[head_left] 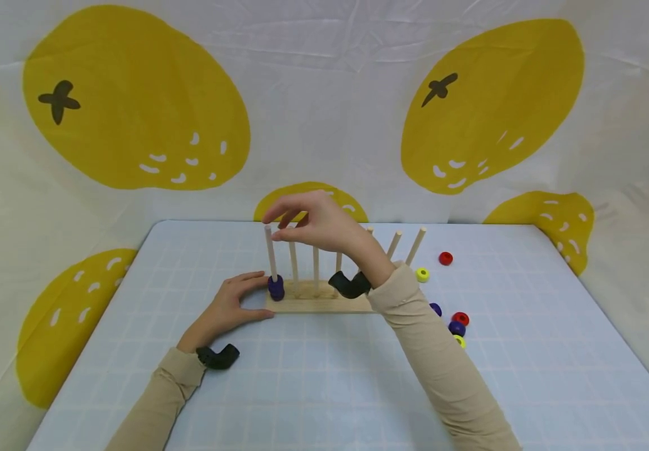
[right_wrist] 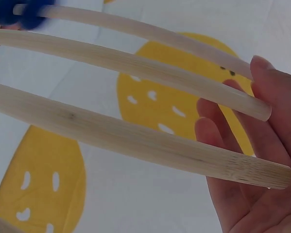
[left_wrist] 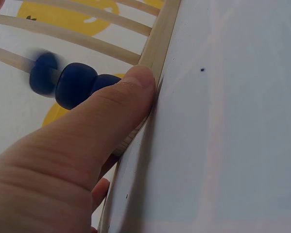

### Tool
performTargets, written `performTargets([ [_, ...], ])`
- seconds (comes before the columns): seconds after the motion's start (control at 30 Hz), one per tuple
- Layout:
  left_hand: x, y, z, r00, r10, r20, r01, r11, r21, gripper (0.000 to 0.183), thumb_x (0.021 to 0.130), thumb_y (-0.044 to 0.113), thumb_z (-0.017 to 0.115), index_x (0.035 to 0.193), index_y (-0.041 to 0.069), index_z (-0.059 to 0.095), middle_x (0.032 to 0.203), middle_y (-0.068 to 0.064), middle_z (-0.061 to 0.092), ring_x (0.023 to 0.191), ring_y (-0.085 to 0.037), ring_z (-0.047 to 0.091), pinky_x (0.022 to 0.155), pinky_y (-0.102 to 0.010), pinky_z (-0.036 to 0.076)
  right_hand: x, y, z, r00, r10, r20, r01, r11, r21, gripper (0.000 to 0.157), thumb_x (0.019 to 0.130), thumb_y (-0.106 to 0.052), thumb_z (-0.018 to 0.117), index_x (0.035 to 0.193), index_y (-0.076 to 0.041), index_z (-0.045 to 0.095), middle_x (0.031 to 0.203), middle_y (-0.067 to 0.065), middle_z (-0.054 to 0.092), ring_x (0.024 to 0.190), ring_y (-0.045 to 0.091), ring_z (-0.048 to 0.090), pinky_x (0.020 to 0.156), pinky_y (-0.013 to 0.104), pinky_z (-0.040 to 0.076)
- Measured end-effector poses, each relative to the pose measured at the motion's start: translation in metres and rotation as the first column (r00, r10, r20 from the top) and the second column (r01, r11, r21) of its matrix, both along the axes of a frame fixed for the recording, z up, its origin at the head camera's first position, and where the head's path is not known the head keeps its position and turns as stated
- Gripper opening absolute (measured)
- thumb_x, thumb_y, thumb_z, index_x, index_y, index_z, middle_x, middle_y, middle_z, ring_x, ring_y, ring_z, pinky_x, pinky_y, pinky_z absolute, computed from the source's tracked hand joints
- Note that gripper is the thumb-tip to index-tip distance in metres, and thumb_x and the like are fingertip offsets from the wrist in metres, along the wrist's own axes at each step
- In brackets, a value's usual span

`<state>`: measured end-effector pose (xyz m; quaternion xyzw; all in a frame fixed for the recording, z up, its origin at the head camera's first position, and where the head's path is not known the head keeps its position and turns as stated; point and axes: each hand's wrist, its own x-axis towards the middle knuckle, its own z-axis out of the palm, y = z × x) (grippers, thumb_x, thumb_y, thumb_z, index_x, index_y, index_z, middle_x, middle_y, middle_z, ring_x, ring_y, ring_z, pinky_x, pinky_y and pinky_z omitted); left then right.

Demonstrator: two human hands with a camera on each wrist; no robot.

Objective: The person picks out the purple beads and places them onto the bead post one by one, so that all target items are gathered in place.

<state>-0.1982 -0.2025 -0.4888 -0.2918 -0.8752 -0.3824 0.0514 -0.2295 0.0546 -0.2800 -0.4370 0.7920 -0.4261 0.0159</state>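
A wooden peg rack (head_left: 324, 305) stands upright on the table, with a row of thin pegs. Its left end is pinched by my left hand (head_left: 234, 304): the thumb (left_wrist: 106, 107) presses the front edge, the fingers go behind. Dark blue beads (head_left: 275, 288) sit low on the leftmost peg (head_left: 270, 254). One bead (left_wrist: 43, 74) there is blurred, above the others. My right hand (head_left: 319, 220) hovers at the top of that peg, its fingers loosely bent and apart, holding nothing. In the right wrist view, peg tips stand in front of the right hand (right_wrist: 262, 145).
Loose beads lie right of the rack: a red bead (head_left: 445, 258) and a yellow bead (head_left: 423, 274) farther back, and a cluster with a red bead (head_left: 460, 319) and a blue bead (head_left: 456, 329). A fruit-patterned cloth (head_left: 324, 125) hangs behind the table (head_left: 302, 388).
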Motion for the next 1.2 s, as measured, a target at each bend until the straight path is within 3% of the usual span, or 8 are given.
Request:
performTargets([
  [0.13,0.0,0.0,0.0,1.0,-0.002,0.0,0.002,1.0,0.013,0.069,0.072,0.031,0.091,0.133,0.011,0.064,0.14,-0.018,0.055,0.132,-0.038,0.047,0.106,-0.064,0.031,-0.001,0.0,0.0,1.0,0.017,-0.002,-0.017,0.999,-0.037,0.023,0.089,-0.009,0.075,0.112,-0.006,0.072,0.111,0.004,0.07,0.091,0.01,0.067,0.077,0.031,0.058],
  [0.27,-0.001,0.0,-0.001,1.0,-0.002,-0.003,0.002,1.0,0.011,0.07,0.072,0.031,0.091,0.133,0.012,0.064,0.14,-0.018,0.055,0.132,-0.038,0.047,0.106,-0.063,0.032,-0.001,0.002,-0.001,1.0,0.021,-0.003,-0.021,0.99,-0.137,0.02,0.089,-0.007,0.075,0.109,-0.004,0.073,0.106,0.005,0.072,0.088,0.011,0.067,0.078,0.032,0.058],
  [0.53,-0.002,-0.001,-0.003,1.0,-0.009,-0.012,0.009,1.0,0.025,0.071,0.07,0.03,0.092,0.133,0.011,0.064,0.14,-0.019,0.055,0.131,-0.038,0.047,0.106,-0.062,0.032,0.008,0.009,0.006,0.998,-0.048,-0.039,0.035,0.962,-0.27,0.016,0.092,-0.01,0.072,0.107,-0.006,0.074,0.107,-0.001,0.073,0.092,0.01,0.066,0.084,0.031,0.056],
  [0.8,-0.001,0.0,-0.003,1.0,0.009,0.0,-0.009,1.0,0.01,0.07,0.07,0.031,0.092,0.132,0.013,0.064,0.141,-0.017,0.055,0.132,-0.037,0.047,0.107,-0.062,0.029,0.019,0.025,0.013,0.994,-0.056,-0.098,0.02,0.942,-0.334,0.016,0.09,-0.003,0.072,0.105,-0.002,0.074,0.104,0.007,0.074,0.091,0.014,0.068,0.082,0.034,0.057],
  [1.2,-0.001,0.0,-0.003,1.0,0.009,-0.009,-0.009,1.0,0.002,0.07,0.07,0.03,0.091,0.132,0.011,0.064,0.14,-0.018,0.055,0.131,-0.039,0.047,0.106,-0.063,0.031,0.035,0.054,0.015,0.988,-0.096,-0.12,0.046,0.93,-0.365,0.019,0.086,0.006,0.073,0.104,-0.001,0.074,0.101,0.002,0.074,0.09,0.018,0.069,0.081,0.037,0.058],
])
